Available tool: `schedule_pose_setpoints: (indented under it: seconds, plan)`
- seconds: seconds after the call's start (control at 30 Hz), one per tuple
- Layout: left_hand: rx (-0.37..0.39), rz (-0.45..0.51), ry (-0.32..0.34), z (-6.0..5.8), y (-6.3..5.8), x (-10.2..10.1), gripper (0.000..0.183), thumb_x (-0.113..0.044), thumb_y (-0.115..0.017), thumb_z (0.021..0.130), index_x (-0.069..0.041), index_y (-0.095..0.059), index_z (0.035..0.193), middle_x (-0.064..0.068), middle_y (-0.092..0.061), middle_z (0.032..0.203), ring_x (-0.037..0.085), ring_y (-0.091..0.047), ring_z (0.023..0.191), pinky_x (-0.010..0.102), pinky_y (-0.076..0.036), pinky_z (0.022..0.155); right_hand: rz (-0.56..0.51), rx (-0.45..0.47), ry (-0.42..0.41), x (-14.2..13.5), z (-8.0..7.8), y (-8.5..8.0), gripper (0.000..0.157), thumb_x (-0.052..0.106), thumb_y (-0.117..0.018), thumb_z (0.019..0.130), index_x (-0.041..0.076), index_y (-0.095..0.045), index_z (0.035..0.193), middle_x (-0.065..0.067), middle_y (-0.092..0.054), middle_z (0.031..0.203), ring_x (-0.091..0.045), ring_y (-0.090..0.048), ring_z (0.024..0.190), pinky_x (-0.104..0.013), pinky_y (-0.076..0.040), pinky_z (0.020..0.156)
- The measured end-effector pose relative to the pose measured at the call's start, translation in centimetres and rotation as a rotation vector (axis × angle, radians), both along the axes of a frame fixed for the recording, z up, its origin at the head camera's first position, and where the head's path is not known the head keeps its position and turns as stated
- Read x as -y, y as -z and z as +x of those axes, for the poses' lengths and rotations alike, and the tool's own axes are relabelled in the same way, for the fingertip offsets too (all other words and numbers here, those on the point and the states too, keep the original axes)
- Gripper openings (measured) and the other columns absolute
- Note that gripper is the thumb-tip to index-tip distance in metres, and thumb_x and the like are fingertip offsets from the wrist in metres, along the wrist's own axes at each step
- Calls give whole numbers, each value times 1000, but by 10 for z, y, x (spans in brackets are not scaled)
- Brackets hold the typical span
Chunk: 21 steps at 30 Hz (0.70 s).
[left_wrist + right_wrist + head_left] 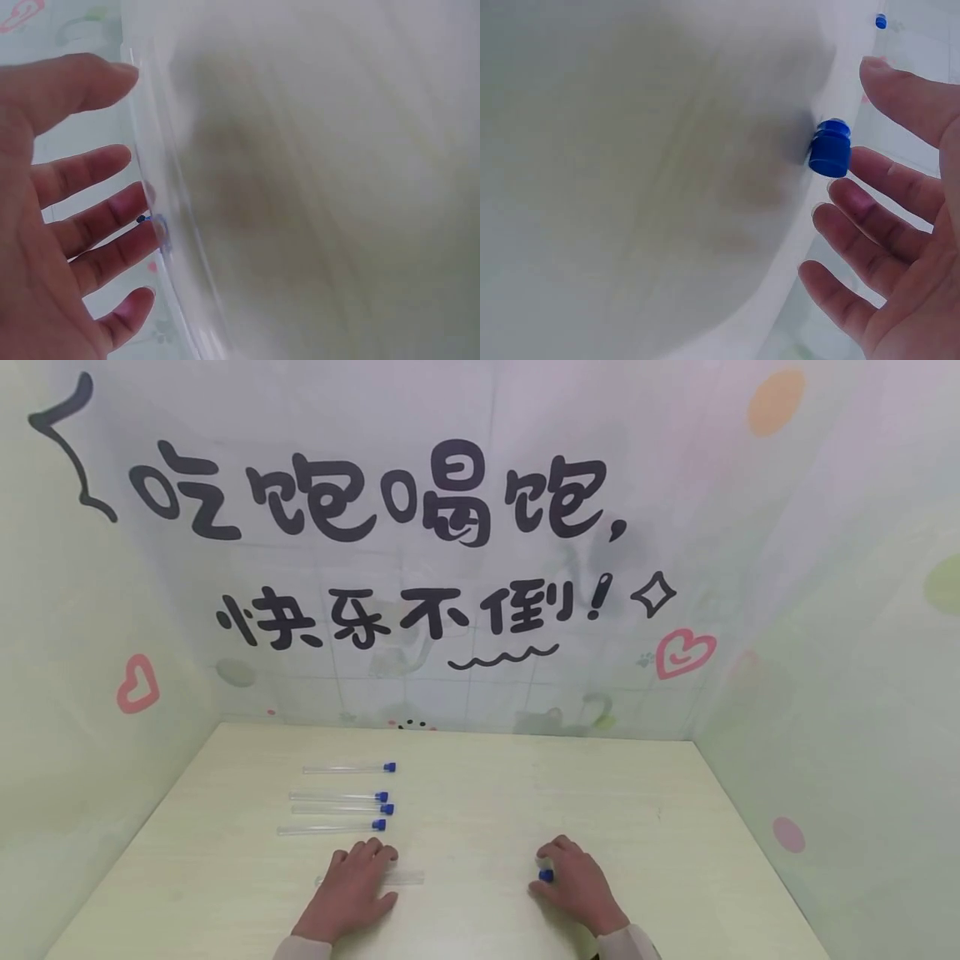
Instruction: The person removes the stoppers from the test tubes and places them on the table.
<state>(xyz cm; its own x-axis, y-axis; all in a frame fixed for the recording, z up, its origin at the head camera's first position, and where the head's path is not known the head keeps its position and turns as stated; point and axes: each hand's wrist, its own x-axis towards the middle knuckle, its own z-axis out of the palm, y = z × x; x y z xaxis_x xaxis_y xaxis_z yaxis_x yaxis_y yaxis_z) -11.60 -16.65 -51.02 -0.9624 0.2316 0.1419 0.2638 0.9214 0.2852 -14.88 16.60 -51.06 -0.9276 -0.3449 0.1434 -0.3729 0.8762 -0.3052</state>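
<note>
My left hand lies palm down over a clear, uncapped tube that sticks out on both sides of it. In the left wrist view the fingers of this hand are spread and loosely bent beside the transparent tube, with no grip round it. Farther right, a small blue cap stands between the thumb and fingers of my right hand. The right wrist view shows that cap resting on the table, the relaxed fingers close to it and not pinching it.
Several clear tubes with blue caps lie roughly parallel on the pale table, beyond my left hand; the farthest one lies somewhat apart. A back wall with black lettering and side walls enclose the table.
</note>
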Motion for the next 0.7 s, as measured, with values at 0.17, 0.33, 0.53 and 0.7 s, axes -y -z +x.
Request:
schedule_pose_setpoints:
  seconds: [0.17, 0.33, 0.53, 0.7]
  plan:
    - [-17, 10, -8, -3, -5, 1, 35, -27, -77, 73, -13, -62, 102, -2, -57, 96, 17, -53, 91, 40, -39, 77, -27, -49, -15, 4, -2, -3, 35, 31, -79, 74, 10, -68, 99, 1, -60, 97, -14, -58, 84, -32, -48, 69]
    - [-54, 30, -18, -7, -7, 4, 33, -26, -77, 75, -14, -62, 102, 1, -59, 103, 19, -55, 97, 41, -40, 79, -73, -90, -12, 10, -2, -5, 33, 28, -78, 75, 10, -68, 100, 1, -61, 99, -18, -60, 89, -35, -49, 70]
    - [-68, 21, -15, -7, -14, 8, 31, -24, -76, 77, -13, -62, 102, 2, -60, 106, 21, -55, 99, 40, -40, 78, -83, -164, -27, 17, -3, -4, 32, 26, -79, 73, 11, -67, 100, 2, -61, 97, -16, -59, 86, -30, -47, 67]
    - [-69, -8, -13, -12, -21, 13, 31, -23, -75, 78, -12, -62, 103, 4, -59, 102, 22, -55, 96, 42, -41, 77, -56, -203, -74, 26, -9, -12, 35, 24, -81, 71, 10, -66, 100, 2, -61, 96, -16, -59, 86, -29, -47, 66]
